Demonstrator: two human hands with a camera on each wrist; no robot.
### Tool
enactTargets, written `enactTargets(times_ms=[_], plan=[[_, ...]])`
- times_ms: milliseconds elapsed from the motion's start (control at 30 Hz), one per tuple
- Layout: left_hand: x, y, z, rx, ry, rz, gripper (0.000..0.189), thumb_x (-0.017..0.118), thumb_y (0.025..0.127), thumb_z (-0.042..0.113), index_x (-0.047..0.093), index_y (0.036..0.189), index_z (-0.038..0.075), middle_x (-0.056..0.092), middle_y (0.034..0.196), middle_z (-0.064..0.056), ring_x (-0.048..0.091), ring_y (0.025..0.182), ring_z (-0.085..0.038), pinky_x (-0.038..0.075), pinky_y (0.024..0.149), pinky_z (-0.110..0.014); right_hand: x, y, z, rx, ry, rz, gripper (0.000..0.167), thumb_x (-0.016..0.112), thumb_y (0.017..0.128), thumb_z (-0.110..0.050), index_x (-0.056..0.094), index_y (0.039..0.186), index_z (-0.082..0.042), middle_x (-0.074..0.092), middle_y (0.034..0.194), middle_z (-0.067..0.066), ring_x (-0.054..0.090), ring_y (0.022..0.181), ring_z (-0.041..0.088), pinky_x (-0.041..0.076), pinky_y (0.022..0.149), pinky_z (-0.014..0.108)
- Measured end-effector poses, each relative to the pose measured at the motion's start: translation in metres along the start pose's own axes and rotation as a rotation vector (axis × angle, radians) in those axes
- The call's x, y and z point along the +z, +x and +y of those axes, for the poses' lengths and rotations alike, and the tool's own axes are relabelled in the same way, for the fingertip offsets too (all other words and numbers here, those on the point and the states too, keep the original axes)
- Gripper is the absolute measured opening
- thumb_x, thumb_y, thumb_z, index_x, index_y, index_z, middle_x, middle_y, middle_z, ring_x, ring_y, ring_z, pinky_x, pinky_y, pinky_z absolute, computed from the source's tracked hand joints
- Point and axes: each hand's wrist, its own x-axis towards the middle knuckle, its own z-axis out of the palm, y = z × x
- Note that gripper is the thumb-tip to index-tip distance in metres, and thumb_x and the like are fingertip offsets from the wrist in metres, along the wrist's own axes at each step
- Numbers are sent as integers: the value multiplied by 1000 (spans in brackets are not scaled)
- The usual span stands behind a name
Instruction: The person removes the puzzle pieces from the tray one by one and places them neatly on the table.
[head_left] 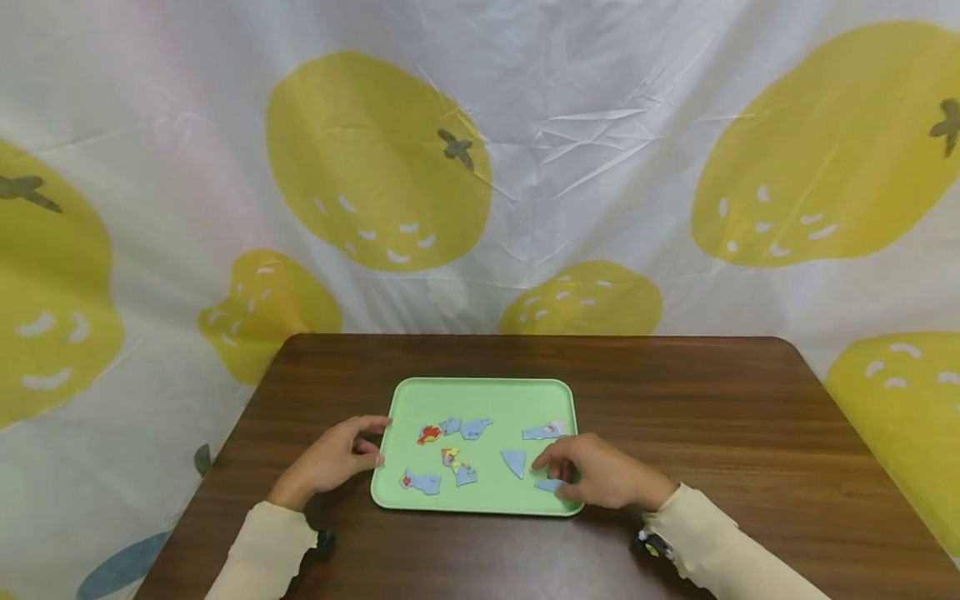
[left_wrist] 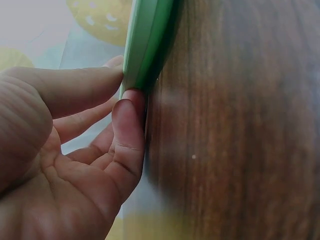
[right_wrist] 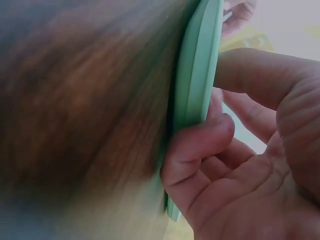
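Observation:
A pale green tray (head_left: 487,389) bears several flat, light-blue, irregular puzzle pieces. My left hand (head_left: 337,457) holds the tray's left rim, its thumb (left_wrist: 87,90) and curled fingers against the edge in the left wrist view. Over the tray's right side, my right hand (head_left: 600,471) has its curled fingers and thumb about a blue puzzle piece (head_left: 549,484) low on the tray. Its little finger (right_wrist: 200,142) lies at the rim in the right wrist view, where that piece is hidden. A triangular blue piece (head_left: 513,463) lies just left of the right fingertips.
A piece with a pale patch (head_left: 543,431) lies above the right hand. Toward the left are a red-patterned piece (head_left: 430,434), joined-looking blue pieces (head_left: 474,428), a yellow-marked piece (head_left: 451,457) and a lower blue piece (head_left: 423,482). The brown table (head_left: 675,392) meets a lemon-print cloth (head_left: 540,208).

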Motion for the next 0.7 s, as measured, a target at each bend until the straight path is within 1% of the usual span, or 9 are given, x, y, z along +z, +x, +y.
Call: enactTargets(times_ms=[133,300,367,467,600,700], plan=[[0,0,0,1,-13,-4,58,78,96,9,56,149,2,62,143,-21,67,105,-21,56,79,-31,-2,0,0,1,-32,16,36,83,83,2,77,118,-5,69,89,-6,62,83,1,56,78,24],[0,1,0,-2,-13,-7,58,78,96,9,57,149,2,62,143,-22,68,104,-21,56,79,-31,-6,-2,2,-26,-53,13,32,83,87,-2,80,118,-8,69,92,-5,61,85,2,55,77,24],[0,2,0,-3,-11,-9,58,78,96,9,57,149,3,62,143,-22,68,104,-21,56,79,-31,-7,-3,2,-33,-36,21,29,81,89,-2,81,117,-10,70,94,-4,61,86,3,55,77,25],[0,2,1,-8,-3,-9,58,78,96,9,56,150,3,61,144,-22,67,104,-20,56,78,-31,-7,-4,1,-33,9,51,28,81,91,-2,79,118,-10,71,95,-2,63,86,3,56,77,27],[1,2,1,-17,11,-8,58,77,96,9,56,150,4,61,145,-21,66,104,-20,55,77,-32,-8,-5,1,-27,63,97,29,80,92,-2,76,120,-7,69,92,-2,61,79,2,56,72,27],[1,2,2,-24,19,-4,58,77,96,9,56,151,4,60,145,-21,66,104,-20,55,77,-32,-9,-6,1,-7,97,130,29,80,91,-2,76,120,-8,66,88,-3,59,73,0,53,67,24]])
